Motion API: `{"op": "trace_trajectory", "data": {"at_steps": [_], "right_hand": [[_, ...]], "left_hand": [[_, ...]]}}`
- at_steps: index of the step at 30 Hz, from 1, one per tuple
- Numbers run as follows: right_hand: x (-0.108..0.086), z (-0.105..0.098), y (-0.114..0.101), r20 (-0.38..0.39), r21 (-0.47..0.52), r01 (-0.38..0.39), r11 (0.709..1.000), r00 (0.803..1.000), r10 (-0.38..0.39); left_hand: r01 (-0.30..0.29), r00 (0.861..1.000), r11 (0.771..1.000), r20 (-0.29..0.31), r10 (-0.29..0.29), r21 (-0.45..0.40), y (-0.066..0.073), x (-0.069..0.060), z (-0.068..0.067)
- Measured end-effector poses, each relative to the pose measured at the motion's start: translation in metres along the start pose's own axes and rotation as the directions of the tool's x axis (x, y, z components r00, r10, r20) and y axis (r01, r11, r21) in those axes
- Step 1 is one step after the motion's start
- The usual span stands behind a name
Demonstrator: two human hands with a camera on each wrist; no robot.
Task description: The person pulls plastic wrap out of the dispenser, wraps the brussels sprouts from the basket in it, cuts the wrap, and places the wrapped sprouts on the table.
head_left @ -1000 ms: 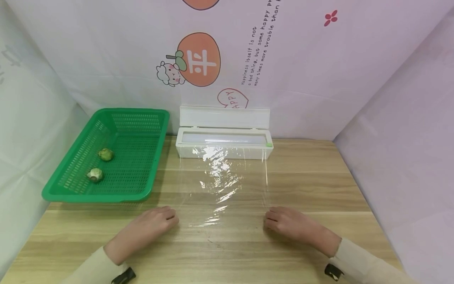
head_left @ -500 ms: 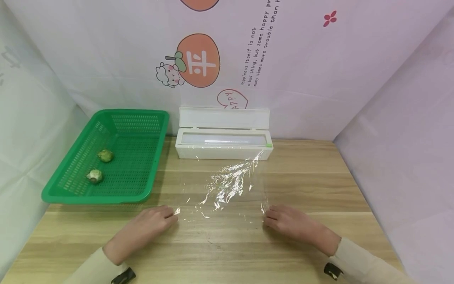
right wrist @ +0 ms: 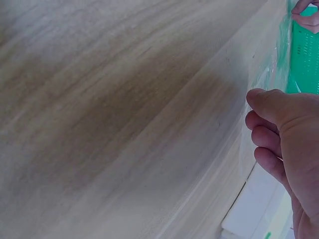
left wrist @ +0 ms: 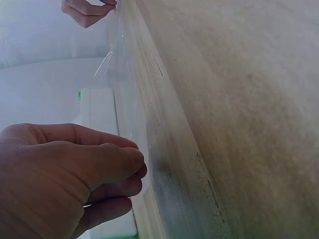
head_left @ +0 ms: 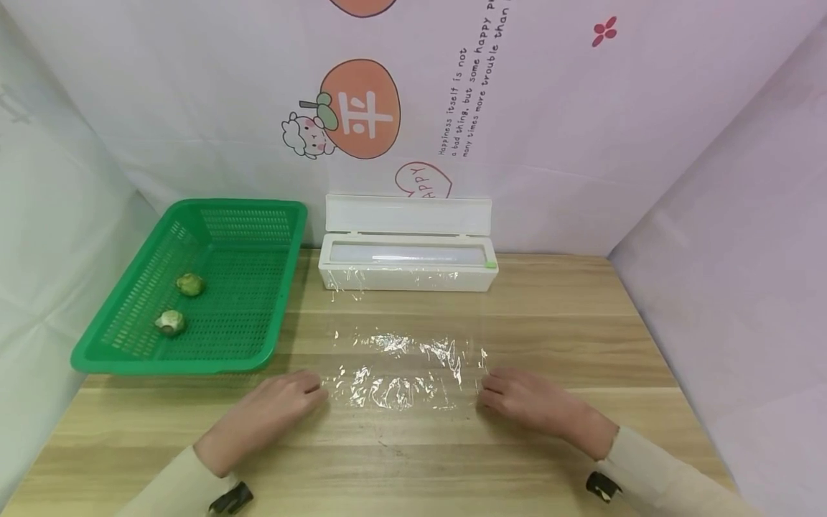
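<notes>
A sheet of clear plastic wrap (head_left: pixel 394 345) stretches from a white wrap dispenser (head_left: pixel 407 279) toward the front of the table. My left hand (head_left: pixel 274 409) pinches the sheet's near left corner between thumb and fingers, as the left wrist view also shows. At the near right corner my right hand (head_left: pixel 526 402) pinches the film the same way. Behind the film, the dispenser's lid (head_left: pixel 408 215) stands raised, and a roll (head_left: pixel 407 254) lies inside. A small green piece (head_left: pixel 491 265) sits at the dispenser's right end.
On the left of the wooden table (head_left: pixel 400 474) stands a green basket (head_left: pixel 278 316). Inside it lie two small green vegetables (head_left: pixel 190 284), one paler than the other. White printed cloth (head_left: pixel 536 179) rises behind the table and along both sides.
Both hands have stayed almost in place, still pinching the film. Its glints and wrinkles have shifted, with more now near the front edge. The dispenser and basket have not moved.
</notes>
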State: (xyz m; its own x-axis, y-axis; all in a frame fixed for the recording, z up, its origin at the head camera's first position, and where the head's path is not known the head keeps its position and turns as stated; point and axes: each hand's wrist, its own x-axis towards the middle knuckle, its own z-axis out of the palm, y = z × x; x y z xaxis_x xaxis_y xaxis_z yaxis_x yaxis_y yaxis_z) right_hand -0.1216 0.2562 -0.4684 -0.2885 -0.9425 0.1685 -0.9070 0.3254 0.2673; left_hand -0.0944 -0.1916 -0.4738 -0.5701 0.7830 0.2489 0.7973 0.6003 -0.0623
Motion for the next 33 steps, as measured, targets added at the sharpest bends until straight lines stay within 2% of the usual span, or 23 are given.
{"op": "trace_trajectory", "data": {"at_steps": [6, 13, 20, 23, 33], "right_hand": [[-0.002, 0.000, 0.001, -0.008, -0.002, 0.001, 1.000, 1.000, -0.001], [-0.005, -0.003, 0.001, 0.013, 0.014, 0.009, 1.000, 1.000, -0.010], [-0.010, 0.000, 0.002, -0.038, 0.064, -0.015, 0.998, 0.999, 0.017], [-0.012, -0.001, 0.006, -0.049, 0.063, -0.018, 0.998, 0.999, 0.022], [-0.013, -0.007, 0.028, -0.054, 0.098, -0.064, 0.993, 0.996, 0.069]], "left_hand": [[-0.001, 1.000, 1.000, 0.008, 0.001, -0.009, -0.001, 0.000, 0.002], [-0.006, 1.000, 0.999, -0.015, 0.005, -0.051, -0.002, -0.002, 0.002], [0.035, 0.999, 0.996, -0.011, -0.036, -0.088, -0.003, -0.006, -0.001], [0.044, 0.999, 0.995, -0.025, -0.046, -0.088, -0.002, -0.008, -0.004], [0.007, 0.996, 0.999, -0.085, -0.011, -0.045, 0.004, -0.008, -0.009]]}}
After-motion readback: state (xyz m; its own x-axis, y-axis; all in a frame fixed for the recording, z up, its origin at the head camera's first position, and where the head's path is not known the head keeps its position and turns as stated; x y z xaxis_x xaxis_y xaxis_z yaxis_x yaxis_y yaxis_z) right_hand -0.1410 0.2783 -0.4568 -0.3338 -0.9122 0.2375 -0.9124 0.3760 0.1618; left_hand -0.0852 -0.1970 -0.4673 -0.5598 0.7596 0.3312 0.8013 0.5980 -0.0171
